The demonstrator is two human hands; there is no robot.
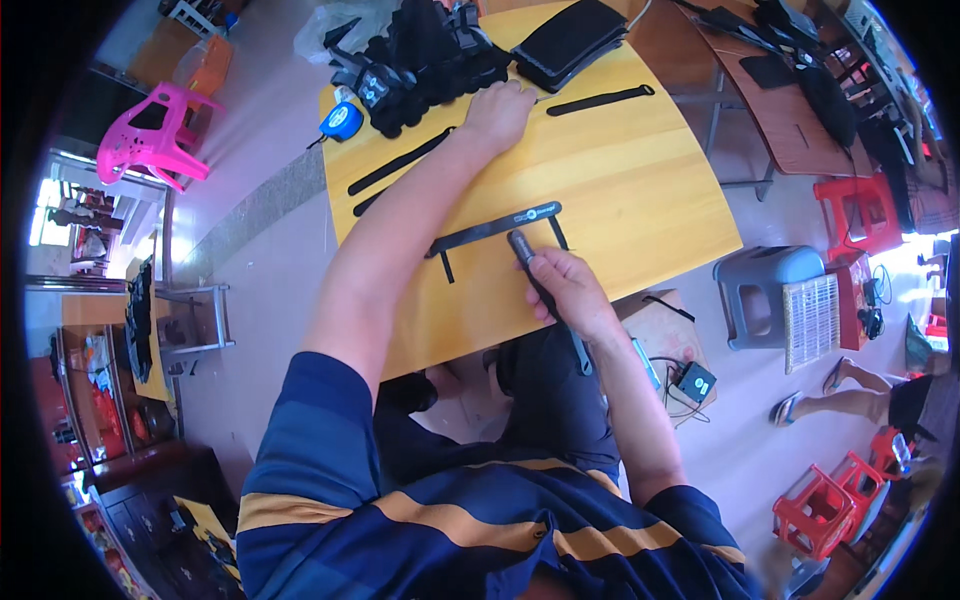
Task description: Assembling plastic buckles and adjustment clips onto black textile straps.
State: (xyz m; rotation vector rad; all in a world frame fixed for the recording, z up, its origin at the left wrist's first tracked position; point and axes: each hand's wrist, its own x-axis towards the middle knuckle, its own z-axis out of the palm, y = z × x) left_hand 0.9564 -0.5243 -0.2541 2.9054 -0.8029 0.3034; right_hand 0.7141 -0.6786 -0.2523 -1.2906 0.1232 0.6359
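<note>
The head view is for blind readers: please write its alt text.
A person's right hand grips a long dark item at the near edge of a yellow table, while the left hand is at the far side, beside black gear. Black straps and a blue tape measure lie on top.

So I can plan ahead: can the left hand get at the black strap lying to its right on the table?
Probably yes: the black strap lies close to the right of the left hand, with nothing bulky between them.
</note>
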